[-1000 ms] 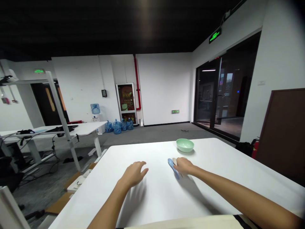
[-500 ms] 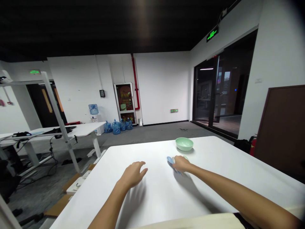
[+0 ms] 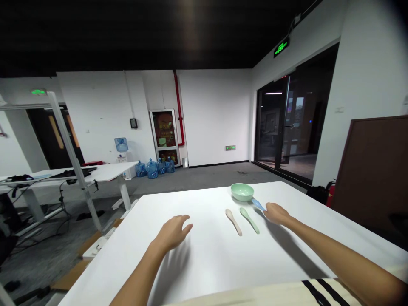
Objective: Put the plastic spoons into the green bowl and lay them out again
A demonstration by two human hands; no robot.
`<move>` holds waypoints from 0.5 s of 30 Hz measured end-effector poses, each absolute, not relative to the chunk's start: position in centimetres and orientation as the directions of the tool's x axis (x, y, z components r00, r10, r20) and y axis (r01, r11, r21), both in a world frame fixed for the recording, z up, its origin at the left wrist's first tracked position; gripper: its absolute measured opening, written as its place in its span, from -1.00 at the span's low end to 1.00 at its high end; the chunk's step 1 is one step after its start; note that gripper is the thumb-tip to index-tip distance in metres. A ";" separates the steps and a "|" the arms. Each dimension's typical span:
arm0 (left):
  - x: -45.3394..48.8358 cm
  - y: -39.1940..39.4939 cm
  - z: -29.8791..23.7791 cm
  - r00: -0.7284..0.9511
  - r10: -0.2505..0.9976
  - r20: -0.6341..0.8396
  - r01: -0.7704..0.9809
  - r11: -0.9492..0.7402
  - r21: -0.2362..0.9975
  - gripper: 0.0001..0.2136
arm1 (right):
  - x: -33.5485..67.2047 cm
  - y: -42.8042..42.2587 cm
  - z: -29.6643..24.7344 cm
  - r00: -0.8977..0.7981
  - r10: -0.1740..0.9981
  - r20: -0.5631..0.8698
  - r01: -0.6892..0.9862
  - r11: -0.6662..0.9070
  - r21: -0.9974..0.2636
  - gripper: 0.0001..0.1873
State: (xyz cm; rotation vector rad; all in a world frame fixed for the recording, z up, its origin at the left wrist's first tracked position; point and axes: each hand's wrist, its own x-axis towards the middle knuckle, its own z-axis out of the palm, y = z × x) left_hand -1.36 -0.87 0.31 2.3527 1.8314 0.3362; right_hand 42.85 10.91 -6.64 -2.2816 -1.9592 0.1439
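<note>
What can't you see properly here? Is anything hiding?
All of these are in the head view:
The blue spoon: one end is hidden under the right hand.
The green bowl: its near rim hides the bottom.
The red fire extinguisher: the dark bag hides its lower part.
The glass-fronted cabinet: its contents are too small to tell.

The left hand [image 3: 172,233] and right hand [image 3: 276,213] face palm-down, well apart.
</note>
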 end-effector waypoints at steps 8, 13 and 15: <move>-1.2 -0.6 0.2 0.231 0.970 0.079 0.936 -0.244 0.254 -0.48 | 44.5 11.1 -7.4 0.219 0.974 -0.053 0.960 -0.225 -0.164 -0.79; -1.1 -0.6 0.2 0.221 0.973 0.067 0.939 -0.231 0.254 -0.47 | 44.6 11.2 -7.8 0.183 0.979 -0.085 0.970 -0.194 -0.147 -0.80; -1.1 -0.6 0.2 0.223 0.973 0.065 0.939 -0.232 0.255 -0.47 | 44.7 11.2 -8.0 0.181 0.979 -0.090 0.972 -0.192 -0.136 -0.80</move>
